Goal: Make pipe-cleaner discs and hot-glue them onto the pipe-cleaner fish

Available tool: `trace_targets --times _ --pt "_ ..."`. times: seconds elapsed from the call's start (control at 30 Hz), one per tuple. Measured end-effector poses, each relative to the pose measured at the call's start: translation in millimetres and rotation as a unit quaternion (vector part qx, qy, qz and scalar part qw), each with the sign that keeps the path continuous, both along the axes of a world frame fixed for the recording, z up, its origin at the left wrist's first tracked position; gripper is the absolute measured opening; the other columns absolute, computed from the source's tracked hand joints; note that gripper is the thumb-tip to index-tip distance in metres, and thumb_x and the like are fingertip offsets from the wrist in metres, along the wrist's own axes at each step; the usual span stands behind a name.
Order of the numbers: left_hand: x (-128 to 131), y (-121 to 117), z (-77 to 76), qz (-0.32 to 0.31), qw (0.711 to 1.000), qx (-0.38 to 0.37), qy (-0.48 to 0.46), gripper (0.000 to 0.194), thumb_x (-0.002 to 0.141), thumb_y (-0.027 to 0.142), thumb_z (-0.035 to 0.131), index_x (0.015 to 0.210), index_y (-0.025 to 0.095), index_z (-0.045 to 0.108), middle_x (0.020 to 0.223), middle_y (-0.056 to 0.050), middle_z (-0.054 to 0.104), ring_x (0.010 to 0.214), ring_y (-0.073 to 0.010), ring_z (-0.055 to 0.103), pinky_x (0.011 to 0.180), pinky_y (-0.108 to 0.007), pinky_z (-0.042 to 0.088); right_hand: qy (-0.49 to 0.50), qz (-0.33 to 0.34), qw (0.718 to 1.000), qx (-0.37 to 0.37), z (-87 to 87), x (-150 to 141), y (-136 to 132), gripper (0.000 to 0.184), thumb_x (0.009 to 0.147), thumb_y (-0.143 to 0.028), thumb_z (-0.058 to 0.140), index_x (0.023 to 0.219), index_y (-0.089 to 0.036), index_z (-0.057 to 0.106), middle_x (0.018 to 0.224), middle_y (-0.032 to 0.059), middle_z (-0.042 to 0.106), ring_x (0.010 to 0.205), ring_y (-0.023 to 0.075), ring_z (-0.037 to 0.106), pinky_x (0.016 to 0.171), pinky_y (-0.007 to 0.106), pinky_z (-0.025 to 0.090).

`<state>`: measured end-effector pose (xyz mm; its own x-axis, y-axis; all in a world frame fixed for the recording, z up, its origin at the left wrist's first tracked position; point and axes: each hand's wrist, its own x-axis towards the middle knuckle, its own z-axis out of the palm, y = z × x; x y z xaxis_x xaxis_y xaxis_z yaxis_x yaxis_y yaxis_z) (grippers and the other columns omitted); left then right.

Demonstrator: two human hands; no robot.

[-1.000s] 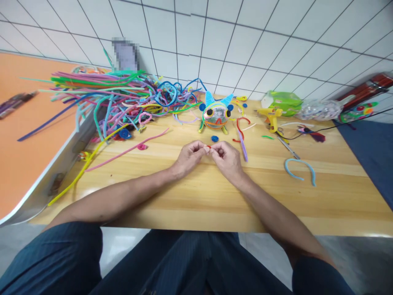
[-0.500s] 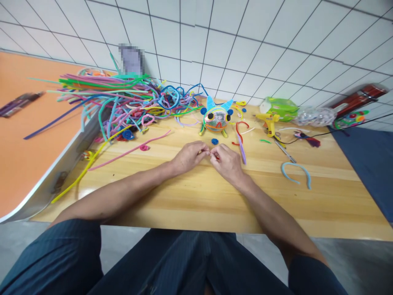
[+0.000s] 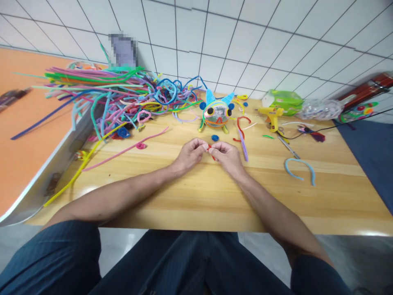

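Note:
Between my fingertips is a short, bent red pipe cleaner, partly hidden by the fingers. My left hand pinches one side of it, and my right hand pinches the other. Just beyond them a coiled blue disc lies on the wooden table. Farther back stands a small figure with blue horns, round black-and-yellow eyes and green-yellow legs. To the right of my hands lie a purple pipe cleaner and a curved red pipe cleaner.
A big tangled heap of pipe cleaners fills the back left. At right are a yellow glue gun with a black cord, scissors, a light blue curved pipe cleaner and a green packet. A tiled wall closes the back.
More of the red pipe cleaner shows between my fingers now, with an end pointing down. My hands have shifted only slightly. The camera view has turned a little.

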<state>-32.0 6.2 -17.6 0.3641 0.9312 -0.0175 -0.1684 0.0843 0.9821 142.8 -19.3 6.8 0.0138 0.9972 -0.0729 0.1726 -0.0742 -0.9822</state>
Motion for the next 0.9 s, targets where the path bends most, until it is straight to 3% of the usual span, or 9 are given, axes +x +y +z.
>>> trace_targets --times 0.1,0.23,0.3,0.4,0.47,0.53,0.6,0.77,0.9 --pt "-4 4 3.7 -0.033 0.999 0.002 0.01 0.047 0.089 0.064 0.078 0.091 0.02 0.062 0.063 0.007 0.05 0.052 -0.01 0.041 0.052 -0.025 0.033 -0.018 0.006 1.0 0.005 1.0 6 2 0.025 0.074 -0.046 0.077 0.074 -0.023 0.066 0.06 -0.0052 0.058 0.055 0.0111 0.045 0.055 0.028 0.036" --pt "-12 10 8.9 -0.046 0.983 0.148 0.098 0.033 0.094 0.05 0.075 0.099 0.017 0.072 0.084 -0.002 0.07 0.07 -0.013 0.055 0.067 -0.026 0.044 -0.155 0.028 0.984 0.085 0.3 15 2 0.01 0.081 -0.032 0.07 0.076 -0.024 0.067 0.065 -0.0027 0.064 0.057 0.013 0.051 0.057 0.029 0.037" --pt "-14 11 9.6 -0.066 0.966 0.206 0.144 0.024 0.096 0.04 0.072 0.099 0.017 0.075 0.091 -0.004 0.075 0.076 -0.0147 0.059 0.073 -0.027 0.046 -0.27 0.048 0.947 0.169 1.0 18 -1 0.007 0.084 -0.023 0.068 0.078 -0.024 0.068 0.071 -0.0007 0.069 0.062 0.0145 0.056 0.061 0.03 0.04" --pt "-15 11 8.4 -0.082 0.949 0.242 0.185 0.017 0.098 0.033 0.069 0.096 0.018 0.075 0.086 -0.003 0.074 0.075 -0.015 0.06 0.073 -0.026 0.046 -0.415 0.066 0.863 0.279 3.2 19 -8 0.013 0.094 -0.019 0.065 0.083 -0.023 0.07 0.082 0.0042 0.075 0.074 0.018 0.064 0.068 0.033 0.043" --pt "-16 10 7.3 -0.078 0.946 0.247 0.197 0.016 0.098 0.032 0.069 0.094 0.018 0.075 0.082 -0.002 0.072 0.072 -0.0141 0.058 0.07 -0.026 0.044 -0.472 0.066 0.82 0.316 4.5 18 -11 0.018 0.101 -0.02 0.061 0.086 -0.023 0.071 0.085 0.0068 0.076 0.077 0.02 0.067 0.07 0.034 0.043" --pt "-17 10 7.0 -0.07 0.948 0.234 0.202 0.018 0.097 0.034 0.071 0.091 0.017 0.074 0.077 0.0 0.07 0.068 -0.0133 0.055 0.067 -0.025 0.042 -0.497 0.066 0.8 0.33 5.6 16 -13 0.022 0.105 -0.021 0.058 0.088 -0.023 0.072 0.086 0.0083 0.076 0.078 0.0213 0.067 0.073 0.036 0.045" --pt "-18 10 8.0 -0.056 0.955 0.212 0.198 0.022 0.095 0.037 0.073 0.088 0.017 0.074 0.075 0.0 0.069 0.067 -0.0129 0.054 0.066 -0.025 0.041 -0.479 0.069 0.811 0.327 7.2 15 -13 0.022 0.106 -0.021 0.058 0.091 -0.023 0.073 0.089 0.0089 0.076 0.082 0.0218 0.068 0.076 0.035 0.047" --pt "-16 11 21.4 -0.004 0.983 0.15 0.108 0.041 0.086 0.055 0.084 0.081 0.017 0.069 0.073 0.0 0.068 0.067 -0.0122 0.052 0.066 -0.025 0.042 -0.317 0.06 0.904 0.282 19.3 14 -6 0.013 0.101 -0.023 0.063 0.097 -0.024 0.075 0.089 0.0046 0.076 0.081 0.0194 0.068 0.076 0.033 0.051" --pt "-7 8 39.6 0.036 0.994 0.103 0.028 0.056 0.074 0.066 0.093 0.076 0.018 0.065 0.068 0.003 0.063 0.064 -0.0103 0.05 0.066 -0.025 0.043 -0.177 0.052 0.961 0.207 36.3 10 6 0.014 0.096 -0.034 0.067 0.093 -0.023 0.075 0.082 0.0013 0.075 0.074 0.0174 0.066 0.07 0.031 0.05"
